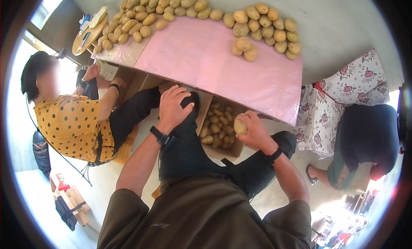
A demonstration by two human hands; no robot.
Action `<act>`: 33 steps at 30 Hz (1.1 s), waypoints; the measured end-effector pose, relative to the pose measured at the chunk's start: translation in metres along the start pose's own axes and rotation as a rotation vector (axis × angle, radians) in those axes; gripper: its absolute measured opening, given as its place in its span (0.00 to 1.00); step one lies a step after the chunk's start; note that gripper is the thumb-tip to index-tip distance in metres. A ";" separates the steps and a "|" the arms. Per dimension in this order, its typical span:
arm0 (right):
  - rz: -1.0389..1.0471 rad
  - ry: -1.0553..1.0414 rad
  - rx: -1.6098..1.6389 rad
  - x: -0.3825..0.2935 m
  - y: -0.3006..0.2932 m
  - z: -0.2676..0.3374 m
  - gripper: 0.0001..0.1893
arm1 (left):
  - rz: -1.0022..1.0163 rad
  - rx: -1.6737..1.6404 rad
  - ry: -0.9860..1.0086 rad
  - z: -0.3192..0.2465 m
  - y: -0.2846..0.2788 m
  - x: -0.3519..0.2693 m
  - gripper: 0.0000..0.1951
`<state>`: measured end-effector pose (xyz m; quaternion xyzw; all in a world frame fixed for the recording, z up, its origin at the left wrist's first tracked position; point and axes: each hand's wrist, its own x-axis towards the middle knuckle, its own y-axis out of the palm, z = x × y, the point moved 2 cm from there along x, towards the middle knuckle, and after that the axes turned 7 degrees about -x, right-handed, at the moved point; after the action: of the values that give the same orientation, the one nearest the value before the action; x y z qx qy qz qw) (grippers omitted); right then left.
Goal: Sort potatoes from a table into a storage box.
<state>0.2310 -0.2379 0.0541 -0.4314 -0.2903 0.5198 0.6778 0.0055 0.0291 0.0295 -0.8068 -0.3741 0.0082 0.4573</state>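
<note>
My right hand [256,131] grips a large pale potato [240,125] just over the right side of a cardboard box [236,151]. Inside that box lie many smaller potatoes [222,121], heaped between my legs. My left hand [175,105], fingers spread and holding nothing, hovers over or rests on my left knee; which one I cannot tell. In front of me stands a low table under a pink plastic cover [206,55]. Potatoes are heaped along its far left part [128,25], and a second pile [267,26] covers its far right corner.
To my left sits a person in a spotted yellow shirt [70,123], hands near another open box [128,78]. A small round side table [77,44] stands beyond. At right are a flower-patterned chair [317,120] and a bending person in dark clothes [367,136].
</note>
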 end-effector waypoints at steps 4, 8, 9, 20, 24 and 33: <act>0.093 0.004 -0.049 -0.001 0.017 -0.013 0.33 | 0.002 0.003 0.003 -0.004 0.002 0.000 0.18; -0.104 -0.033 0.039 0.041 0.002 -0.030 0.32 | -0.008 -0.006 -0.002 -0.001 0.002 -0.001 0.18; -0.176 -0.009 0.071 0.060 -0.007 -0.031 0.31 | -0.007 -0.001 -0.010 0.001 -0.001 -0.001 0.18; -0.395 0.111 -0.158 0.277 -0.081 -0.081 0.43 | 0.002 -0.027 -0.055 0.002 -0.004 0.002 0.17; -0.269 0.209 -0.225 0.283 -0.075 -0.075 0.41 | 0.007 -0.038 -0.047 0.002 -0.007 0.003 0.16; -0.142 0.030 0.206 0.144 -0.056 -0.012 0.32 | -0.012 -0.042 -0.014 0.003 -0.003 0.000 0.17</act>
<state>0.3081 -0.1083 0.0902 -0.3456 -0.2553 0.4910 0.7579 0.0026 0.0329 0.0301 -0.8139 -0.3821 0.0031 0.4377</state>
